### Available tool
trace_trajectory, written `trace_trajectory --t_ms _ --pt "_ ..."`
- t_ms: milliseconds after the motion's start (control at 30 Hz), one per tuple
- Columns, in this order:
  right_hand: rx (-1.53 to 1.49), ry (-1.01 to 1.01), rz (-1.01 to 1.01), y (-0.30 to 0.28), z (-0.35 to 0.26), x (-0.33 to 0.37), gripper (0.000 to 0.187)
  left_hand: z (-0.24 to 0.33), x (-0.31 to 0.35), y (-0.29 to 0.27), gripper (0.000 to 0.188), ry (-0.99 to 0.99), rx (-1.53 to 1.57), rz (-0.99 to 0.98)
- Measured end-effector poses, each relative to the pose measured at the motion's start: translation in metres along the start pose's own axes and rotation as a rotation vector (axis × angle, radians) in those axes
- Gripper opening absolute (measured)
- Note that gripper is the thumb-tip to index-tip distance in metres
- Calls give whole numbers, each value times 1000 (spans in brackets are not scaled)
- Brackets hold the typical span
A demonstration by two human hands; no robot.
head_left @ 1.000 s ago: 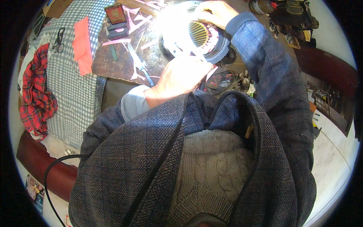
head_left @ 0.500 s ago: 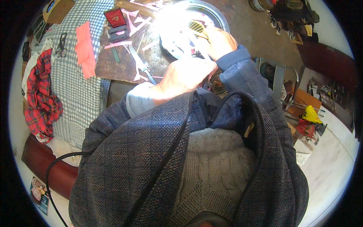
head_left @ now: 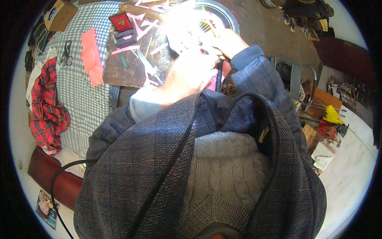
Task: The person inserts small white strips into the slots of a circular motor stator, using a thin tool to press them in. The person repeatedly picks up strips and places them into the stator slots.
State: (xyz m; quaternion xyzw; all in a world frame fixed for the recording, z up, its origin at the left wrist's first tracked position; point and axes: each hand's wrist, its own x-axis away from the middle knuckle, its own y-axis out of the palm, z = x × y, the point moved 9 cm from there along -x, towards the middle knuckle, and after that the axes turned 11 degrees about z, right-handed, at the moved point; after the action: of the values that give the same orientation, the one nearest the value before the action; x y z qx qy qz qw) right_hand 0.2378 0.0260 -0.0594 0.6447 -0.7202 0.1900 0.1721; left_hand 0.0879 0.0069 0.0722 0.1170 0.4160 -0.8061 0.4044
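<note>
Both hands work close together at the near edge of a round metal basin (head_left: pixel 232 18) on the wooden table. My left hand (head_left: pixel 193 73) is curled, its fingers washed out by bright light. My right hand (head_left: pixel 231 43) bends its fingers near a black-and-yellow striped piece (head_left: pixel 205 26) inside the basin. Both hands look closed, but glare hides what they grip. Below them, something pink (head_left: pixel 213 82) shows beside a dark strip. Left of the basin lie a knife (head_left: pixel 147 65), pink scraps (head_left: pixel 148 27) and an open red-and-black box (head_left: pixel 121 23).
The wooden table (head_left: pixel 115 75) meets a checkered cloth (head_left: pixel 81 103) on the left. On that cloth lie a coral-coloured strip (head_left: pixel 92 59), dark scissors (head_left: pixel 67 51), a red plaid garment (head_left: pixel 45 99) and a cardboard box (head_left: pixel 60 16). A grey metal frame (head_left: pixel 295 81) stands at right.
My left hand has turned and drawn slightly down. The pale strip between the hands no longer shows, and the pink thing below them shows more. The view has shifted slightly.
</note>
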Motion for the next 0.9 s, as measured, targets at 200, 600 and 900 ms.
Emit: trace_trajectory --t_ms 200,600,900 --pt "-61 43 57 18 -5 20 23 -51 -48 -59 37 146 -251 174" --pt "450 -374 416 3 -55 24 34 -144 -39 -18 30 -278 299 167" --pt "103 -223 14 -1 -29 6 35 -158 -41 -29 25 -95 -250 -27"
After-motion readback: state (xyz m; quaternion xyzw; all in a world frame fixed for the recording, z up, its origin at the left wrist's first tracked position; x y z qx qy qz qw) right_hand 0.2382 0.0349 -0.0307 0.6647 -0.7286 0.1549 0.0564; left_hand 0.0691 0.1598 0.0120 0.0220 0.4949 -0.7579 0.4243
